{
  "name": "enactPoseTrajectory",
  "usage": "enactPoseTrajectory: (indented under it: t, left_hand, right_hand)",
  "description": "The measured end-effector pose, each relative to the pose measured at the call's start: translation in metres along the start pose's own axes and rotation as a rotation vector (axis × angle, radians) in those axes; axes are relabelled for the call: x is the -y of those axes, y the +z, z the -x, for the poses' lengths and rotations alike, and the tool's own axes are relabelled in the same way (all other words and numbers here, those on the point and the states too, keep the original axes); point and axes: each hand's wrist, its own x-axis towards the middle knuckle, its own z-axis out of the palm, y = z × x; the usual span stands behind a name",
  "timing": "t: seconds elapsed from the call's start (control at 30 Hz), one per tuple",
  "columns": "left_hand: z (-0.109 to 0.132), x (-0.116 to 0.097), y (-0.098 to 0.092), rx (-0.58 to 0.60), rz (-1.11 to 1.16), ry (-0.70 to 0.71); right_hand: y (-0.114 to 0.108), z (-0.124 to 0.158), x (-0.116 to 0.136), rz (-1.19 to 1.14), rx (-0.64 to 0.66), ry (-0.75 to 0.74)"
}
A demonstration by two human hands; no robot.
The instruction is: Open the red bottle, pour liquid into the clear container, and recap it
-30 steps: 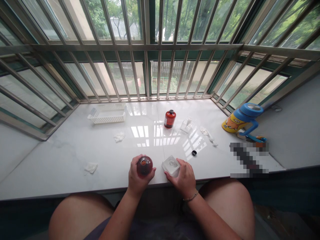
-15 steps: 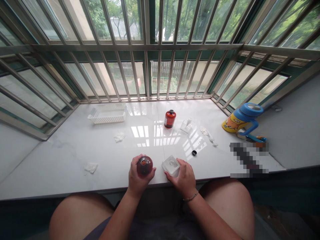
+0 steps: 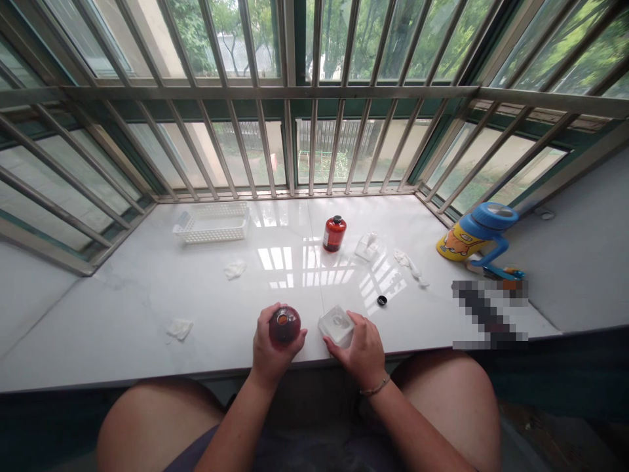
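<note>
Near the counter's front edge, my left hand [image 3: 274, 354] is wrapped round a round, dark red bottle [image 3: 285, 330], whose uncapped mouth faces up. To its right, my right hand [image 3: 362, 347] grips a clear, square glass bottle [image 3: 336, 326] by its side, with a round opening showing on top. The two bottles are apart, side by side. A small black cap [image 3: 382, 301] lies on the counter just beyond my right hand. Farther back stands a second red bottle [image 3: 335, 235] with a black top.
On the white counter [image 3: 122, 308] are a white plastic basket [image 3: 211, 235], crumpled tissues [image 3: 234, 269], another clear glass piece [image 3: 368, 246] and a tissue strip [image 3: 411, 267]. A blue-and-yellow flask [image 3: 474, 233] stands at right, near a blurred-out dark object [image 3: 486, 314]. Metal bars line the window.
</note>
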Motion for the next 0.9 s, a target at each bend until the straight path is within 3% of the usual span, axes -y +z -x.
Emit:
enactPoseTrajectory:
  t: [0.9]
  left_hand:
    - [0.0006, 0.0005, -0.0002, -0.001, 0.006, 0.006]
  right_hand:
    - [-0.0017, -0.0016, 0.0013, 0.015, -0.01, -0.006]
